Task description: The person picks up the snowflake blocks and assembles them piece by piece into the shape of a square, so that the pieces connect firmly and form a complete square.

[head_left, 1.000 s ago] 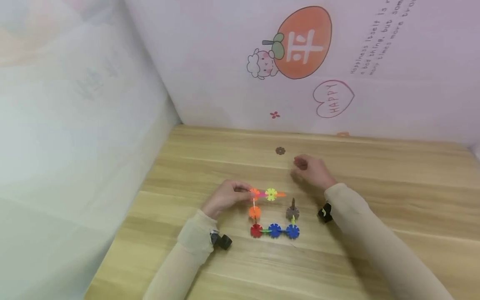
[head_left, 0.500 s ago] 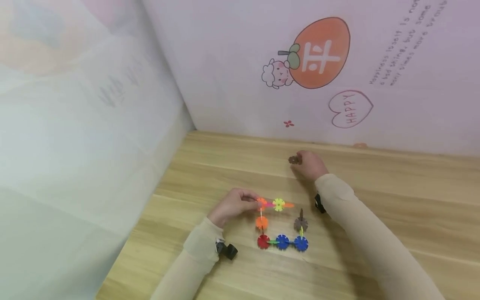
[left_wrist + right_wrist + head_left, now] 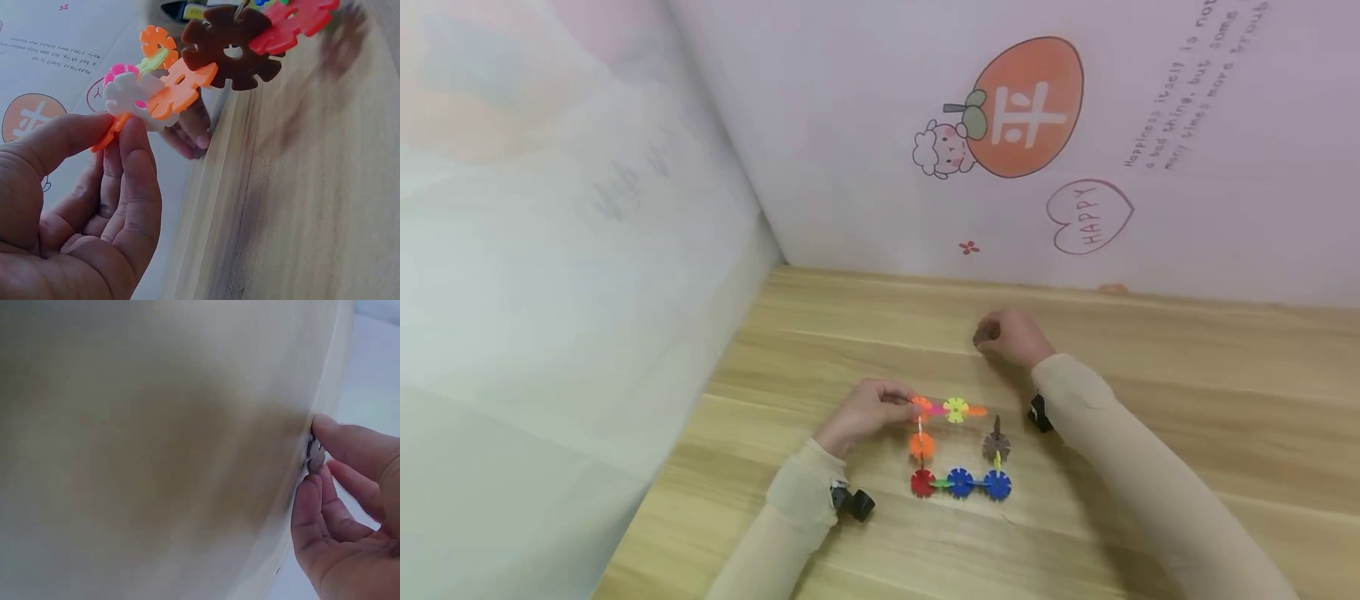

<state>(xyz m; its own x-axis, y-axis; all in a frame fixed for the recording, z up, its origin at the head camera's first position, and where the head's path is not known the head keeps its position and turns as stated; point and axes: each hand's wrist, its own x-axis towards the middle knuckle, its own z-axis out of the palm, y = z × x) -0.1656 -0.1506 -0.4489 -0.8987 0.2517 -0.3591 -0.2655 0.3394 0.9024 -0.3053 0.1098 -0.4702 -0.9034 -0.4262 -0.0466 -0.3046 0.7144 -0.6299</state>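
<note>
Interlocking notched discs form a roughly square outline, with a gap at its upper right corner. Its lower side has blue discs [image 3: 959, 482] and a red disc [image 3: 922, 483]; a yellow disc [image 3: 956, 409] is in the upper side and a grey-brown disc [image 3: 996, 446] in the right side. My left hand [image 3: 867, 415] pinches the upper left corner by an orange disc [image 3: 112, 133], which joins a white disc [image 3: 128, 94]. Beyond the outline, my right hand [image 3: 1017, 337] holds a grey-brown notched disc [image 3: 317, 457] between thumb and fingers, partly hidden by them.
Everything is over a wood-grain table [image 3: 850, 325]. A printed white sheet [image 3: 850, 167] rises behind the table's back edge, and a pale sheet [image 3: 587, 333] hangs along the left. Each sleeve carries a small black wrist camera [image 3: 859, 505].
My right hand has reached to the loose grey-brown disc at the back and lifted it, then drawn slightly nearer. My left hand keeps its pinch on the outline's corner. The head view has shifted.
</note>
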